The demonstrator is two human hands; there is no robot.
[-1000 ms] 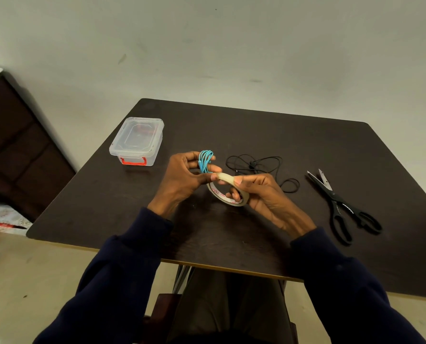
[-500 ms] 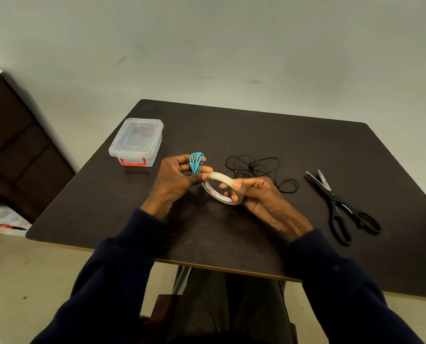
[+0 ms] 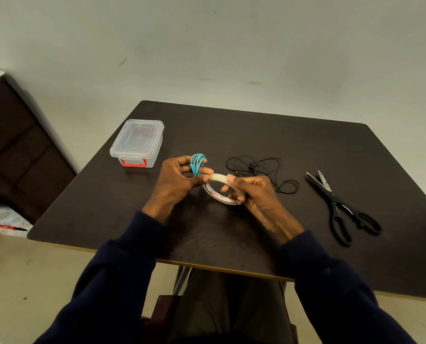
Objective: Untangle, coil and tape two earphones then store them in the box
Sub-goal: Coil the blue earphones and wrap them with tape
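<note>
My left hand [image 3: 174,181] grips a coiled blue earphone [image 3: 197,163], its loops sticking up between thumb and fingers. My right hand [image 3: 254,194] holds a roll of clear tape [image 3: 218,192] just right of the coil, thumb on top of the roll and fingers through its core. My left thumb tip touches the tape's upper edge beside the blue coil. A black earphone [image 3: 261,170] lies loose and uncoiled on the dark table [image 3: 256,135] behind my right hand. The clear plastic box [image 3: 137,142] with a red latch stands shut at the table's left.
Black scissors [image 3: 341,209] lie partly open on the table's right side. A dark cabinet [image 3: 13,150] stands to the left of the table. The table's near edge runs just above my lap.
Both hands have stayed close together over the table, drifting slightly left and back. The tape roll remains pressed next to the blue coil.
</note>
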